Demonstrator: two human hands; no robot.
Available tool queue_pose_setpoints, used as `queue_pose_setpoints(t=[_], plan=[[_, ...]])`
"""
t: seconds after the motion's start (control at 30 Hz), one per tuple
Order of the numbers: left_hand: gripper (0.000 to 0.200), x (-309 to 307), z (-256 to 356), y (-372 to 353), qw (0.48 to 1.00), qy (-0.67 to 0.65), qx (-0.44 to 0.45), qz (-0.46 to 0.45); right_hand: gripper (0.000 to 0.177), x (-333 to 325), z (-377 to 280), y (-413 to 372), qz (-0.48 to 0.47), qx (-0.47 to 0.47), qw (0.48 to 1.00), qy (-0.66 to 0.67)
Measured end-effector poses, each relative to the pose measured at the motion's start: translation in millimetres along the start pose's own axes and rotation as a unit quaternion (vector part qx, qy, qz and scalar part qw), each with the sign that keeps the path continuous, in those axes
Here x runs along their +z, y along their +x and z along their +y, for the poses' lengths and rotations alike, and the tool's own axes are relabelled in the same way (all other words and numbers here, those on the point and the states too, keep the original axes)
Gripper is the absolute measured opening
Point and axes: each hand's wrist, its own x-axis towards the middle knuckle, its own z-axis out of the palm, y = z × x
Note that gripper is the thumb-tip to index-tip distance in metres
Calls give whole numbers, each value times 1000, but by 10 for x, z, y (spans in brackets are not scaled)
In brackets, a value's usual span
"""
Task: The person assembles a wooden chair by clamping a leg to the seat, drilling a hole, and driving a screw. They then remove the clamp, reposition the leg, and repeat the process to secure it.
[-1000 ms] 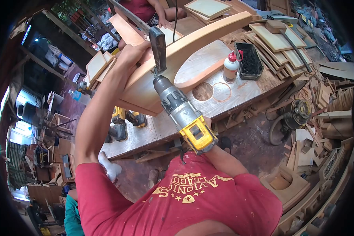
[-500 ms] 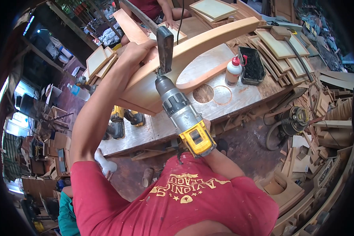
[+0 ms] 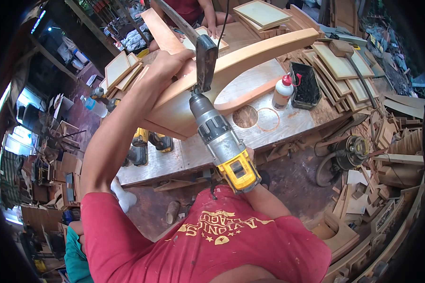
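Observation:
A yellow and grey drill point(image 3: 224, 141) points up and away from me, its chuck at the near edge of a curved wooden piece point(image 3: 241, 56). My right hand point(image 3: 251, 153) is mostly hidden behind the drill, closed on its handle. At the left end of the wood, my left hand point(image 3: 171, 64) wraps over the top, beside a clamp point(image 3: 206, 61) whose dark end presses near the drill tip. The point where the bit meets the wood is too small to make out.
A glue bottle point(image 3: 282, 92) and a black tray point(image 3: 305, 85) stand on the workbench point(image 3: 193, 153). More yellow tools point(image 3: 161, 141) lie at its left. Framed panels point(image 3: 342, 61) are stacked at the right. Another person's hand point(image 3: 213, 31) rests beyond the wood; someone in green is at lower left.
The view has shifted slightly, so the bench and wood appear a little further right. The drill and both hands keep nearly the same places against the wood.

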Motion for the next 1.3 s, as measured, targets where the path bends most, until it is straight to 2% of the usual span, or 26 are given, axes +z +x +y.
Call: queue_pose_setpoints(t=[0.13, 0.2, 0.23, 0.3, 0.37, 0.4, 0.43, 0.5, 0.57, 0.6, 0.63, 0.67, 0.7, 0.8, 0.9, 0.97, 1.03, 1.07, 1.1, 1.13, 1.2, 1.23, 1.27, 1.3], plan=[[51, 40, 35, -5, 1000, 4, 8, 10, 50, -107, 137, 77, 11, 162, 982, 93], [47, -3, -43, 67, 1000, -8, -22, 4, 56, -94, 206, 49, -6, 107, 991, 77], [45, -29, -21, 36, 999, 18, -28, 35, 58, -74, 209, 44, -14, 79, 994, 70], [41, 22, 93, -17, 994, 70, -33, 74, 60, -90, 152, 88, -46, -21, 998, 41], [39, 79, 133, -64, 999, 15, -2, 30, 60, -74, -27, 143, -24, -177, 979, -94], [40, 75, 78, -26, 999, -17, 29, 9, 60, -86, -76, 148, -5, -261, 952, -161], [41, 76, 55, -7, 999, -19, 46, 4, 58, -110, -78, 195, 8, -391, 884, -256], [41, 61, 47, -21, 998, 10, 61, 8, 54, -146, -86, 133, 19, -427, 863, -269], [42, 59, 47, -82, 999, 23, 46, -1, 53, -178, -146, -52, 1, -374, 896, -240], [42, 62, 49, -110, 999, 18, 38, 6, 53, -230, -66, -240, -1, -200, 976, -91], [42, -7, 18, 10, 998, 50, 4, 23, 53, -356, 93, -474, -4, -17, 998, 61], [42, -74, -16, 133, 995, 81, -32, 38, 51, -503, 184, -673, -4, 77, 991, 107], [25, -114, -138, 262, 997, 35, -21, 59, 50, -665, 239, -841, -8, 91, 994, 54], [24, -140, -41, 305, 998, 36, 32, 36, 47, -1132, 296, -1262, 40, 82, 991, -102], [24, -184, -57, 290, 996, 39, 76, 5, 44, -1601, 245, -1452, 151, 80, 969, -178], [21, -391, -228, 487, 999, 32, 33, -9, 42, -1946, 209, -1426, 243, 53, 939, -236], [18, -603, -435, 652, 997, 58, 35, 30, 41, -2408, 7, -1167, 311, 17, 900, -305], [17, -495, -458, 642, 999, -29, 46, -1, 40, -2616, -157, -998, 332, 1, 883, -331], [16, -539, -490, 624, 988, 63, 137, -22, 40, -2737, -459, -771, 334, 1, 872, -358], [17, -584, -523, 604, 961, 147, 231, -27, 39, -3151, -260, -625, 334, -12, 850, -407], [25, -528, -383, 506, 951, 227, 210, -17, 43, -3674, -304, -312, 314, -50, 821, -475], [29, -347, -142, 354, 990, 137, 20, 18, 46, -3930, -329, -157, 305, -70, 803, -507], [36, -439, -168, 364, 983, 184, -20, 18, 45, -4130, -291, 62, 293, -95, 817, -488], [34, -500, -211, 381, 980, 198, -28, 20, 45, -4306, -264, 191, 285, -99, 817, -492]])
